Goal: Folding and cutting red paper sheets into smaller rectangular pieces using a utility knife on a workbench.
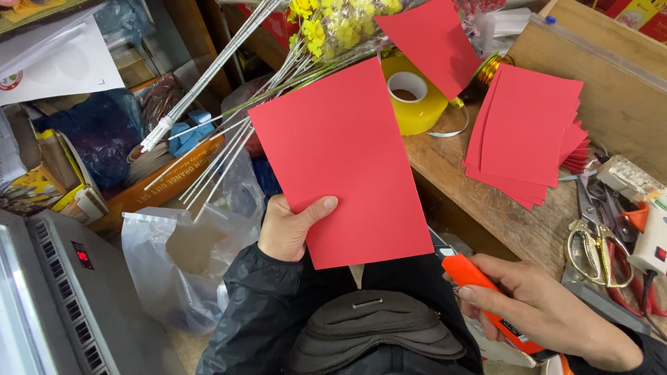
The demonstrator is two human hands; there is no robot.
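The left hand [286, 229] has its grip clenched on a red paper sheet [340, 163], thumb pressed flat across the lower left corner, so the sheet stands up tilted over the lap. At about four o'clock from it, the right hand [549, 305] has its grip wrapped around an orange utility knife [476, 281], whose tip sits just beside the sheet's lower right corner. On the wooden desk [486, 201], at two o'clock from the held sheet, lies a stack of red paper sheets [531, 132]. A yellow tape roll [411, 94] rests at one o'clock, and gold-handled scissors [590, 243] lie at three o'clock. Yellow artificial flowers [326, 24] on white stems lean in at twelve o'clock.
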